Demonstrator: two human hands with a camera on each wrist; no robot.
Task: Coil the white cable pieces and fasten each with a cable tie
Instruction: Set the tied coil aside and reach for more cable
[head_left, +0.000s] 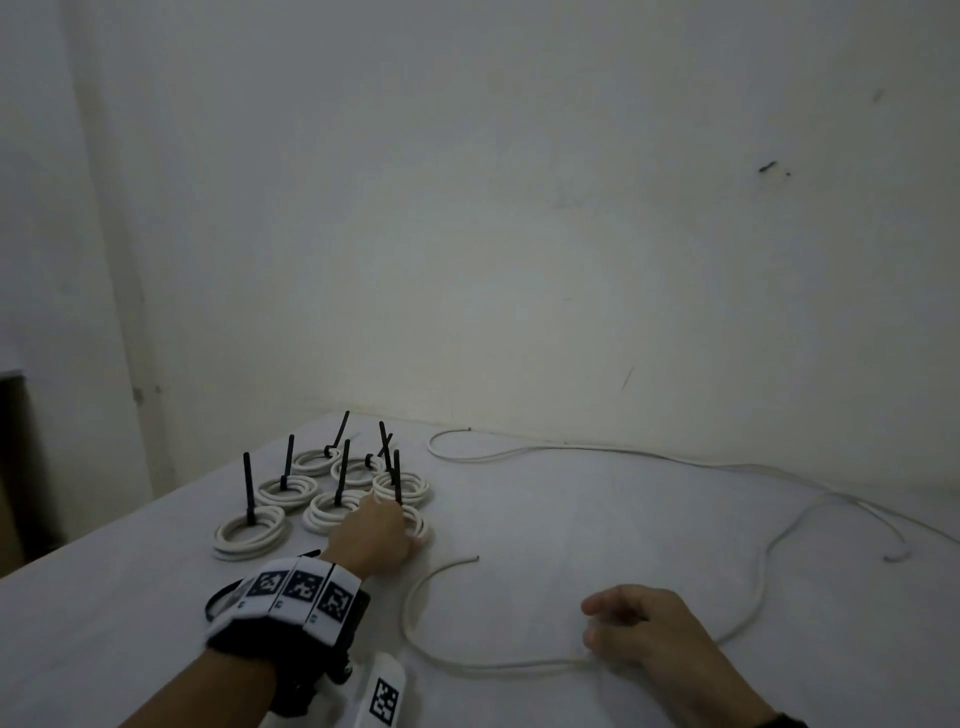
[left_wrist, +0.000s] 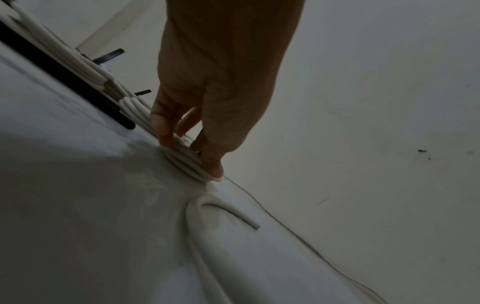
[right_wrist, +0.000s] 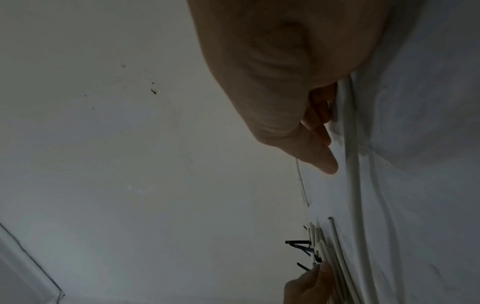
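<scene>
Covering the worktop (head_left: 519, 545), a loose white cable (head_left: 519, 665) lies under the right hand (head_left: 654, 634), whose grip is relaxed, fingers loosely bent. Left hand (head_left: 374, 540) grip pinches a tied coil (head_left: 418, 522) beside other coils (head_left: 249, 532).

Dim, grey, grainy throughout; soft glow low on the wall (head_left: 415, 338); wrist views tilted, blurred close up, edges bent by wide-angle lenses.
</scene>
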